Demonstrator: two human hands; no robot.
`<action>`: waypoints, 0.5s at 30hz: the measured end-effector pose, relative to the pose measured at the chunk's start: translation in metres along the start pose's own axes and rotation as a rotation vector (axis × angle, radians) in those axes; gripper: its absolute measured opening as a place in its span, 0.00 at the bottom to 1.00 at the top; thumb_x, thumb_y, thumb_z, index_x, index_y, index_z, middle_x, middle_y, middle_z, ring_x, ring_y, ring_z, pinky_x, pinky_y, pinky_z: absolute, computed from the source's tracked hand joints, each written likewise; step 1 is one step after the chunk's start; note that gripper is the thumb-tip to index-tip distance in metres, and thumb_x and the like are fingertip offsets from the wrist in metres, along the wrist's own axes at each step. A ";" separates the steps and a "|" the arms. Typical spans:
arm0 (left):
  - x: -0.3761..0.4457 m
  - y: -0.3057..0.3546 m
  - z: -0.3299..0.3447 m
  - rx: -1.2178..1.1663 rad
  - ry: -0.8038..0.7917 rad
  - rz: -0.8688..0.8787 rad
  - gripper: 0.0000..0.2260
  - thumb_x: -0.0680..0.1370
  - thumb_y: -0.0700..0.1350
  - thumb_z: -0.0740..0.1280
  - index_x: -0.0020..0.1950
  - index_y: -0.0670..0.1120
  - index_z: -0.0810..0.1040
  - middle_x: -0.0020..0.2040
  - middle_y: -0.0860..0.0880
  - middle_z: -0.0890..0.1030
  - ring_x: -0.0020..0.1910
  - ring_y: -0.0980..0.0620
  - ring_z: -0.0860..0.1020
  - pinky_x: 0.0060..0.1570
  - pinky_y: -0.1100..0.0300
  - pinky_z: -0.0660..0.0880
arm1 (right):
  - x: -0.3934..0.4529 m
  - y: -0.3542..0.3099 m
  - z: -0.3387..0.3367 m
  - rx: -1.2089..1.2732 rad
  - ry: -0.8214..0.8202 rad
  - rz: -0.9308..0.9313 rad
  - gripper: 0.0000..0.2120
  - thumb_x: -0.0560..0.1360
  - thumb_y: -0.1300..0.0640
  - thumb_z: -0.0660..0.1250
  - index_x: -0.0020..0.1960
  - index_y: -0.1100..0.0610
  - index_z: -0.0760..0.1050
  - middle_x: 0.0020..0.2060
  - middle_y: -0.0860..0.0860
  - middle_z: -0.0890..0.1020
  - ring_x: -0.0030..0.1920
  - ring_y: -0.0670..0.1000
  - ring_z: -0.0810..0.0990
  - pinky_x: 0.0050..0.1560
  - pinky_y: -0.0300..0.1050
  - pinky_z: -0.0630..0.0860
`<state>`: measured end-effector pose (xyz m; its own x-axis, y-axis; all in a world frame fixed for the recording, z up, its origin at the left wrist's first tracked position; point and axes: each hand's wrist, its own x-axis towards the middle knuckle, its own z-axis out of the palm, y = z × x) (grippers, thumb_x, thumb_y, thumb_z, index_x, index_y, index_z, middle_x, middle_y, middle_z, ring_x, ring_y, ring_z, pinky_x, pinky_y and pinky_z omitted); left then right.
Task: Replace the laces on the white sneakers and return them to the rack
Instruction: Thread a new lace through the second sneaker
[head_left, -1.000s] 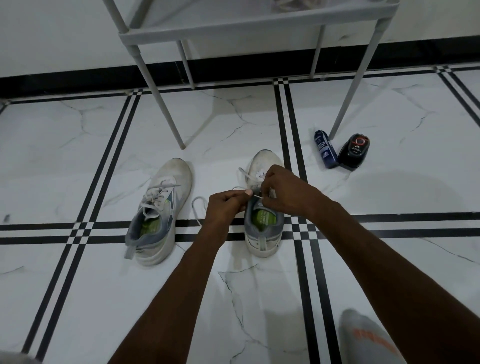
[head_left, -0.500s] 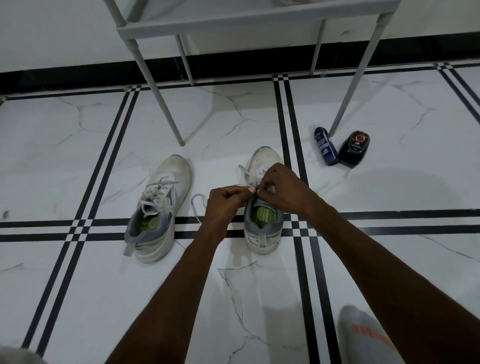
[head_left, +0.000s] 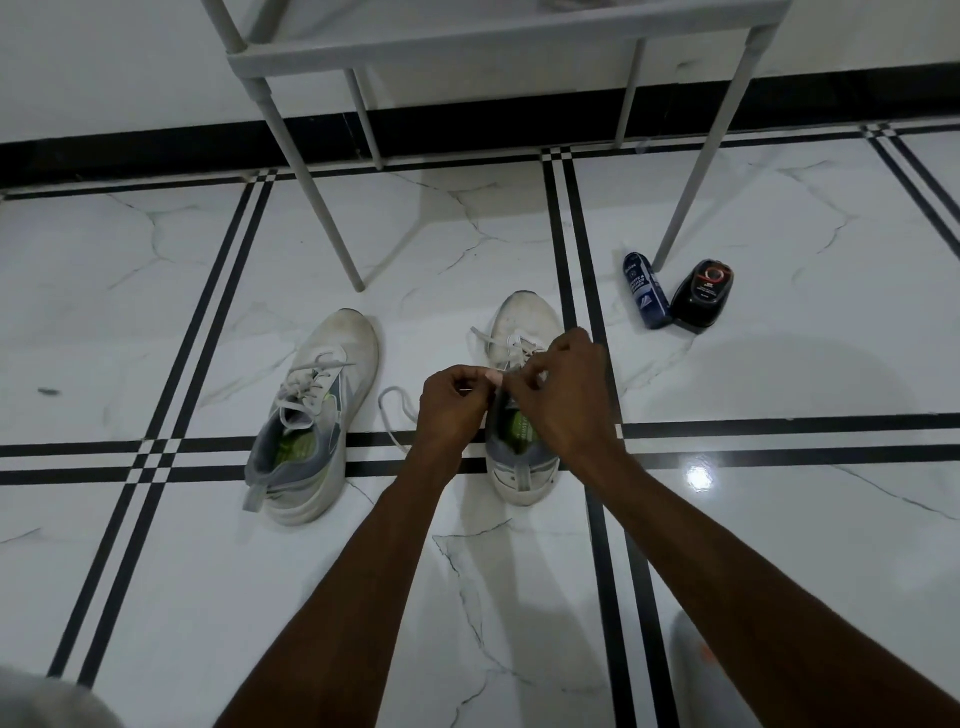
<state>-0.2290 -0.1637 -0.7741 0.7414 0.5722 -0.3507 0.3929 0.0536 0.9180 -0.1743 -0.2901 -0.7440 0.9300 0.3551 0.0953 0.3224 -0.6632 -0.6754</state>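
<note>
We pinch the lace with both our left hand and right hand above the right sneaker, likely threading eyelets; the left sneaker waits laced beside it, below the rack.

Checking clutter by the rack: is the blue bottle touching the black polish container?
Touching. The head view shows the blue bottle lying against the black polish container, no floor between them.
</note>
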 end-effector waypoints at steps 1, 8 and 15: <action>0.001 -0.001 0.001 -0.003 0.008 0.010 0.05 0.78 0.45 0.74 0.50 0.44 0.85 0.47 0.45 0.87 0.50 0.46 0.85 0.54 0.49 0.82 | -0.002 0.002 0.003 0.001 -0.058 -0.005 0.19 0.73 0.41 0.72 0.37 0.56 0.84 0.37 0.50 0.81 0.47 0.52 0.77 0.54 0.47 0.73; 0.000 0.002 -0.011 0.013 0.128 -0.012 0.04 0.81 0.40 0.66 0.51 0.43 0.81 0.46 0.45 0.84 0.45 0.49 0.82 0.43 0.65 0.78 | 0.005 0.008 0.003 0.146 -0.140 0.064 0.08 0.72 0.56 0.74 0.39 0.61 0.86 0.32 0.55 0.85 0.35 0.53 0.82 0.46 0.51 0.80; 0.004 0.014 -0.047 0.467 0.728 0.375 0.09 0.76 0.38 0.67 0.56 0.40 0.78 0.55 0.42 0.79 0.57 0.41 0.75 0.57 0.56 0.67 | 0.009 0.017 0.004 0.109 -0.158 0.040 0.08 0.73 0.56 0.73 0.42 0.61 0.86 0.36 0.56 0.85 0.42 0.55 0.82 0.52 0.50 0.79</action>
<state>-0.2460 -0.1225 -0.7544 0.4029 0.8649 0.2994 0.4929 -0.4807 0.7253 -0.1613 -0.2950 -0.7574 0.8998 0.4342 -0.0432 0.2566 -0.6067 -0.7524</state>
